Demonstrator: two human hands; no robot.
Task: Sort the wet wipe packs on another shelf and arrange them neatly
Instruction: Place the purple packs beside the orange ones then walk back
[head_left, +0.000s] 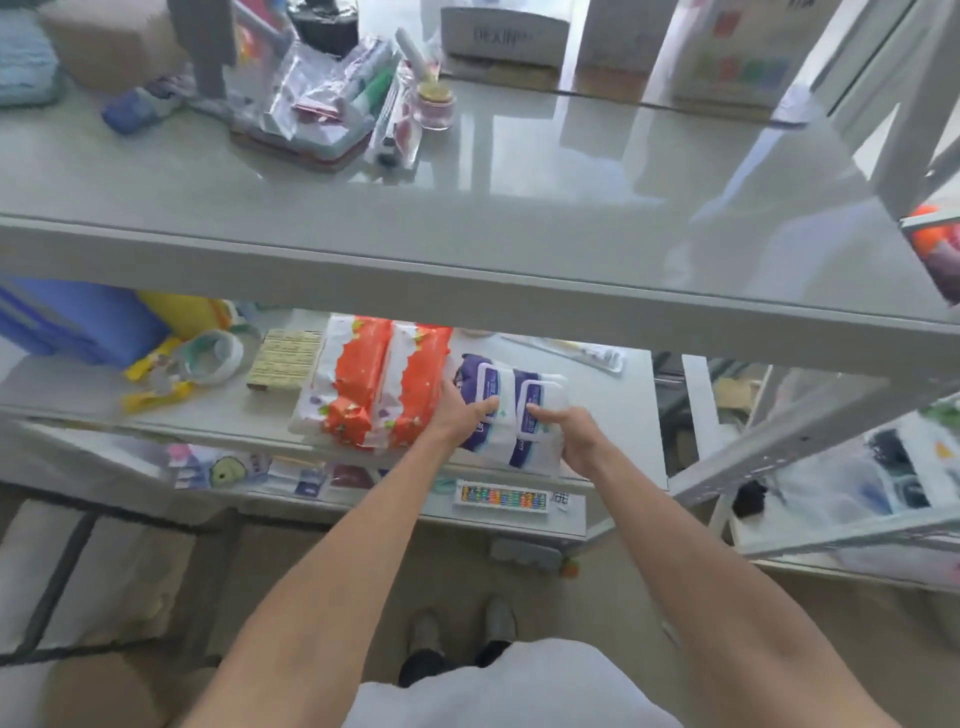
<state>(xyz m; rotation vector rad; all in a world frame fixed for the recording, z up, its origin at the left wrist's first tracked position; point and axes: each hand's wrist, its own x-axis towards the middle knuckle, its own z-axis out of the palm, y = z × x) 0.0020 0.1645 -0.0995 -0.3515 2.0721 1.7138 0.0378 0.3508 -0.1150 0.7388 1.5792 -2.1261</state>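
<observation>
Both hands on purple packs (511, 415) at middle shelf (218, 415) front. Left hand (460, 415) grips left edge, right hand (576, 436) grips near corner. Packs' long side runs front to back, touching orange packs (384, 384) on left. Next, I think: square them up.

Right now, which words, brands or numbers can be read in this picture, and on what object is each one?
"DEXIN", uncertain: white box on the top shelf.
Purple-and-white wet wipe packs held by both hands: print too blurred.
Orange-and-white wet wipe packs: no legible text.
Beige printed card: too small.
</observation>
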